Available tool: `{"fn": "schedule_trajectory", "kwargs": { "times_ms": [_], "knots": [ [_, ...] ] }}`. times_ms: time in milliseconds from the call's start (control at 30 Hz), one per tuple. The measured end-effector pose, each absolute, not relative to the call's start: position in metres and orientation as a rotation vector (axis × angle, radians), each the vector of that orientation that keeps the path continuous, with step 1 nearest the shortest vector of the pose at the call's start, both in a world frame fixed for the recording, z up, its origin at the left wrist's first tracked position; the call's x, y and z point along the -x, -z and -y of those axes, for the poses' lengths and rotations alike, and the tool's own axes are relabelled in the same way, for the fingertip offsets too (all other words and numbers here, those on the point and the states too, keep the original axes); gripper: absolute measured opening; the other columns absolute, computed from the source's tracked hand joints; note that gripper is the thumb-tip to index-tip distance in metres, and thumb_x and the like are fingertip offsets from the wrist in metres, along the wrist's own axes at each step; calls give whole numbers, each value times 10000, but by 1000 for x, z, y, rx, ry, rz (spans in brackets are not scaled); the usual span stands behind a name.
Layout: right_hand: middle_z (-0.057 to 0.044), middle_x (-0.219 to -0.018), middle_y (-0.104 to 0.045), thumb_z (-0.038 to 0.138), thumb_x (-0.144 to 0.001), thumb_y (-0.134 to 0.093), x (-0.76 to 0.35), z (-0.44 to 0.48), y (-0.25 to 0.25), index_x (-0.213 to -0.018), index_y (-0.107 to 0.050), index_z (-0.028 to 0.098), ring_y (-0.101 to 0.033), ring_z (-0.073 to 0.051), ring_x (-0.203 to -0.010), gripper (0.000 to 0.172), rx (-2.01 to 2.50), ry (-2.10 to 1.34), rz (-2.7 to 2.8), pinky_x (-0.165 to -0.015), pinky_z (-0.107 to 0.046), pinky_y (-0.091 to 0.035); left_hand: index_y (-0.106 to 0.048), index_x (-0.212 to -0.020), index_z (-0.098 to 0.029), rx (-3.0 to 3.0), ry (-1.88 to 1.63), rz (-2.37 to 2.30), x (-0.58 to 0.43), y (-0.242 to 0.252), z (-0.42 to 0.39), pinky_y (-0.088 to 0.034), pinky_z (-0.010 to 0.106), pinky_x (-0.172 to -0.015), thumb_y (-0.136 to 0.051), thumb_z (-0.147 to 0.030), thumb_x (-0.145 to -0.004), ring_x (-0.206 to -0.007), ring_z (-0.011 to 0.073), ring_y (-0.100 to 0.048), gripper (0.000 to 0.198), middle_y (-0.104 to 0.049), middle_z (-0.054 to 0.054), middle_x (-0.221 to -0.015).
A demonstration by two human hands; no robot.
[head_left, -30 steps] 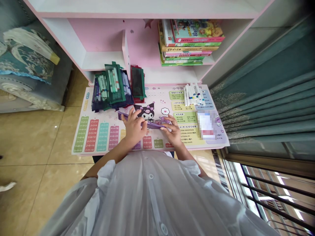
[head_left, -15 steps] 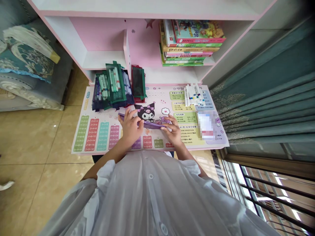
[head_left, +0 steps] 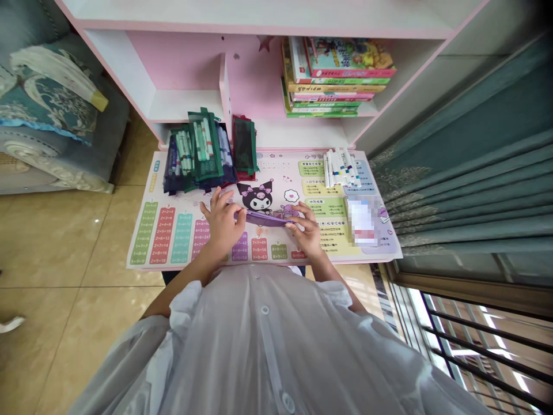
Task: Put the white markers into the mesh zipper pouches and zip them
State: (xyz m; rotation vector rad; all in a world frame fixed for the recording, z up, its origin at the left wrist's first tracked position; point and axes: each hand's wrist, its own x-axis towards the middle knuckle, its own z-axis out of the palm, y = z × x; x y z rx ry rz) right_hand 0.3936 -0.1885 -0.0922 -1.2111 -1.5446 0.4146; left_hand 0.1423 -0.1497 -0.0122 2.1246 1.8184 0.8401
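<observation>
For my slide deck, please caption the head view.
Left hand and right hand hold a purple pouch at a desk with pens and books.

Left hand (head_left: 226,222), right hand (head_left: 308,231) in pinches

Over the printed desk (head_left: 279,173), the left hand (head_left: 224,222) and right hand (head_left: 306,231) pinch a slim purple pouch (head_left: 268,219) near its two ends. Mesh pouches (head_left: 211,167) filled with markers lie heaped at the back left, with a flat green-edged pouch (head_left: 245,145) on red ones just beside them. Loose white markers (head_left: 341,168) lie at the back right, a blurred-out flat object (head_left: 363,222) nearer the person, and stacked books (head_left: 334,88) rest on the shelf (head_left: 298,129) behind.
</observation>
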Motion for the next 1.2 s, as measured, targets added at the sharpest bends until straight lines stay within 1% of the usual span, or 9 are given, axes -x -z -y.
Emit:
{"fn": "schedule_trajectory", "kwargs": {
  "times_ms": [267, 500, 800, 967, 1200],
  "knots": [
    [-68, -1213, -698, 444, -891, -722, -393, 187, 93, -887, -775, 291, -533, -304, -1377, 162, 1191, -405, 1573, -1123, -591, -478, -595, -683, -227, -2124, -868, -1839, -138, 14, 151, -179, 752, -1174, -593, -318, -888, -1471, 385, -394, 224, -666, 83, -1326],
    [-65, -1219, -695, 443, -895, -717, -392, 186, 88, -882, -775, 290, -529, -310, -1380, 164, 1199, -437, 1600, -1123, -600, -478, -604, -689, -222, -2096, -851, -1833, -135, 15, 152, -151, 773, -1167, -574, -315, -898, -1485, 393, -371, 230, -655, 87, -1350],
    [-60, -1234, -687, 371, -899, -727, -392, 185, 92, -915, -773, 289, -518, -298, -1393, 95, 1137, -415, 1606, -1133, -578, -476, -592, -689, -216, -2058, -820, -1890, -129, 15, 151, -184, 766, -1159, -562, -284, -905, -1486, 381, -374, 228, -654, 86, -1353],
    [-73, -1241, -685, 394, -897, -726, -393, 186, 89, -899, -776, 277, -517, -306, -1394, 127, 1185, -427, 1620, -1135, -578, -470, -610, -701, -210, -2043, -781, -1904, -129, 13, 151, -163, 740, -1183, -555, -287, -909, -1499, 362, -356, 229, -633, 93, -1389],
    [-80, -1239, -686, 430, -898, -716, -394, 186, 86, -884, -782, 281, -525, -318, -1384, 164, 1207, -436, 1599, -1136, -585, -462, -601, -721, -211, -1935, -755, -1989, -125, 12, 149, -178, 732, -1184, -567, -269, -906, -1497, 351, -362, 197, -631, 89, -1387]
  ]
}}
